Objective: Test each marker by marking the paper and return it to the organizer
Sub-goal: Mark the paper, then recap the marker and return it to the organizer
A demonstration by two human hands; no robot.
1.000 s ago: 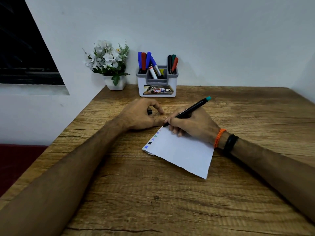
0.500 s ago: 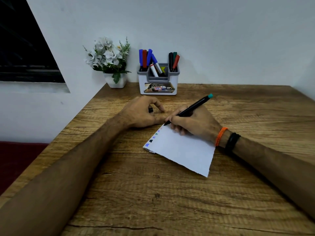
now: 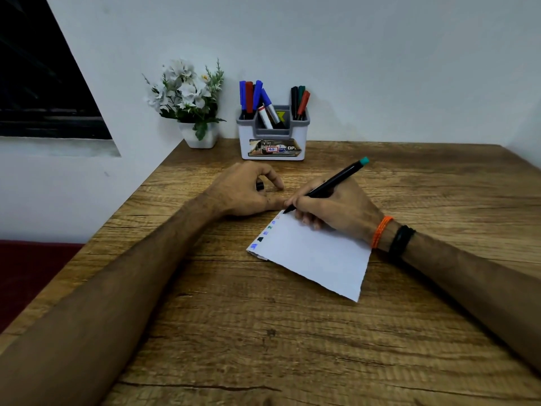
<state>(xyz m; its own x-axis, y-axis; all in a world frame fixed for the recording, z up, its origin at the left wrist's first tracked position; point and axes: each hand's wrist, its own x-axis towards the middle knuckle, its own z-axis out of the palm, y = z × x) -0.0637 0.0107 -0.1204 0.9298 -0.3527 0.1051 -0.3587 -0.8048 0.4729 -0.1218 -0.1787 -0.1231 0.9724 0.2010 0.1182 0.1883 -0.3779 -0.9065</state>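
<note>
My right hand (image 3: 336, 210) grips a black marker with a teal end (image 3: 330, 184), its tip touching the far corner of a white paper (image 3: 316, 253) on the wooden table (image 3: 263, 332). Several small coloured marks run along the paper's left edge. My left hand (image 3: 246, 191) rests just left of the paper's corner, curled around a small black cap (image 3: 259, 186). A white and grey organizer (image 3: 273, 133) stands at the table's back edge with several blue, red, black and green markers upright in it.
A small white pot of white flowers (image 3: 190, 104) stands left of the organizer by the wall. The table's left edge drops to a dark red floor (image 3: 26, 276). A dark window (image 3: 38, 77) is at upper left.
Both hands hold nearly the same pose. The marker tip stays at the paper's far corner; the view has shifted slightly.
</note>
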